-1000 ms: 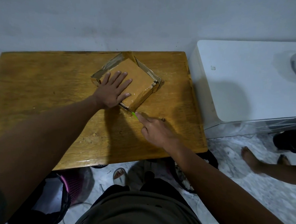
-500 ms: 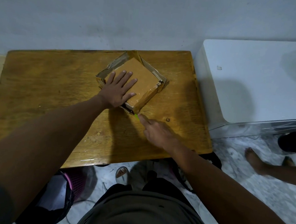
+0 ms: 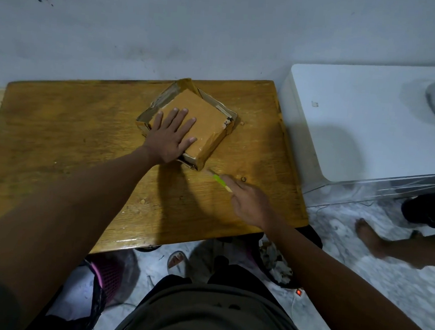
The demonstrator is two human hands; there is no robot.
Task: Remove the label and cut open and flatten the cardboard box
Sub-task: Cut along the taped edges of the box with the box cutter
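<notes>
The brown, tape-wrapped square cardboard box (image 3: 198,127) lay flat on the varnished wooden counter (image 3: 71,139), directly beneath the left hand (image 3: 171,135), with loosened flaps standing along its far edges beyond the fingertips. The left hand pressed palm-down on the box top, fingers straight and spread. The right hand (image 3: 251,202) hovered just beside the box's near corner, to the right of the left hand, its fingers curled round a small cutter with a lime-green handle (image 3: 220,181); the cutter's tip pointed at that corner, apart from it. Further right of the right hand stood a white, smooth-topped cabinet (image 3: 369,118). Nearer the person than both hands, a marbled white floor (image 3: 359,252) showed below the counter edge.
</notes>
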